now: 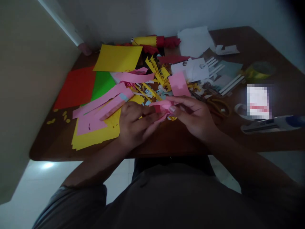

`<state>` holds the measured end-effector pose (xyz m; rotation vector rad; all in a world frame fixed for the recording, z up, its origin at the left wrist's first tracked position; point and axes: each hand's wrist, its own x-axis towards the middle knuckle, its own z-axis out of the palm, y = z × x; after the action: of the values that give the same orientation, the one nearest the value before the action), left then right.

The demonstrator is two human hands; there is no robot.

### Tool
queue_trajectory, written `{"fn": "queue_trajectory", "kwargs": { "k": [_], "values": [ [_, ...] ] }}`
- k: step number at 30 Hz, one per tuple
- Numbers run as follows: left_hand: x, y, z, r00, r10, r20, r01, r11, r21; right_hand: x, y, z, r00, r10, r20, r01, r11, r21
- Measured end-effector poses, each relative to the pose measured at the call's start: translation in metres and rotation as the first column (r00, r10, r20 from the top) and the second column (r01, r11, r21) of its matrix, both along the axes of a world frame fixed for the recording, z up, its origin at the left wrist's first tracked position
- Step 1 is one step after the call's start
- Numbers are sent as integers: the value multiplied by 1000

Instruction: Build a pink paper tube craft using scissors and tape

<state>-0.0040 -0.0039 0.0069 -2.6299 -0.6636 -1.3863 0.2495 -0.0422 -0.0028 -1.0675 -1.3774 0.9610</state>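
Both my hands meet over the front middle of the brown table, around a curved piece of pink paper point(163, 104). My left hand point(134, 122) has its fingers bent and closed on the paper's left side. On the other side, my right hand point(196, 115) pinches the paper between thumb and fingers. Part of the paper is hidden by the fingers. Just beyond lie a pink paper rectangle point(179, 83) and many yellow and pale blue scraps. Left of my left hand, pink strips point(101, 99) rest on yellow sheets point(95, 141).
The brown table point(166, 143) carries red point(75, 86), green point(103, 83) and yellow point(118, 58) sheets at left. A yellow-and-red paper roll point(146, 41) lies at the back. Scissors point(220, 106), a tape roll point(260, 70) and a blue-and-white tool point(276, 123) lie at right.
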Motion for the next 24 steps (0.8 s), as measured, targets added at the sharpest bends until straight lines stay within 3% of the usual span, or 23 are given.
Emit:
{"fn": "queue_trajectory", "kwargs": {
  "k": [6, 10, 14, 17, 22, 24],
  "values": [
    [-3, 4, 3, 998, 27, -56, -18, 987, 158, -1, 1, 2, 998, 60, -31, -60, 998, -4],
    [-1, 5, 5, 999, -35, -41, 34, 999, -24, -1, 1, 1, 994, 107, -8, -107, 994, 3],
    [4, 5, 4, 990, -132, 57, 141, 970, -198, 0, 1, 1, 992, 122, 42, -123, 992, 26],
    [5, 4, 2, 988, -123, 89, 139, 968, -208, 0, 1, 1, 991, 118, 62, -120, 993, 19],
    [4, 6, -1, 996, -63, 68, 68, 994, -80, 0, 0, -1, 991, 116, 71, -115, 993, -13],
    [4, 6, -1, 993, -72, 93, 82, 991, -106, 0, 1, -2, 990, 119, 74, -118, 993, -13]
  ]
}}
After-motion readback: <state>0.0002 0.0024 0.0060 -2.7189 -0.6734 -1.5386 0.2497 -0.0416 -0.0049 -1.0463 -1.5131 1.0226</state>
